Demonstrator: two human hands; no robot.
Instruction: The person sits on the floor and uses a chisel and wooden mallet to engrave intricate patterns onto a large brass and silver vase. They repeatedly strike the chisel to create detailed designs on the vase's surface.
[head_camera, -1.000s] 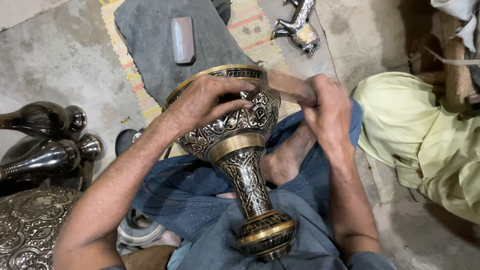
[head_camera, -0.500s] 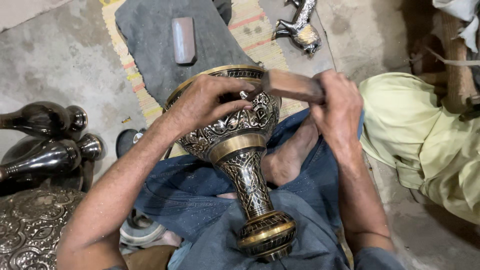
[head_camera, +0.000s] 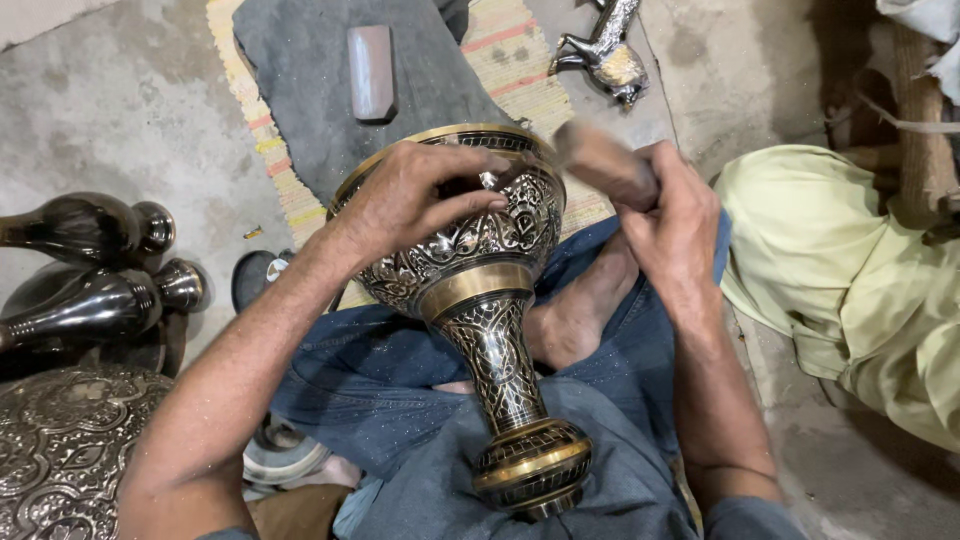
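At the far left, 2 dark vases (head_camera: 90, 270) lie on their sides on the concrete floor (head_camera: 110, 110), and an engraved tray (head_camera: 60, 450) shows below them. The left hand (head_camera: 420, 200) rests on the bowl of the engraved goblet vase (head_camera: 480, 300), its fingers bent and pressed on the rim and wall, so it steadies the piece and pinches nothing separate. The vase lies tilted across the person's lap on blue cloth (head_camera: 380, 370), foot toward the camera. Its pattern looks already cut over bowl, stem and foot, so I judge the work is late, with only touches near the rim left. The right hand (head_camera: 670, 220) is closed around a wooden handle (head_camera: 605, 160), which is blurred. Behind, a grey mat (head_camera: 300, 60) holds 1 small block (head_camera: 371, 72), and a metal animal figure (head_camera: 610, 50) lies near. At right, pale green cloth (head_camera: 850, 260) belongs to another person.
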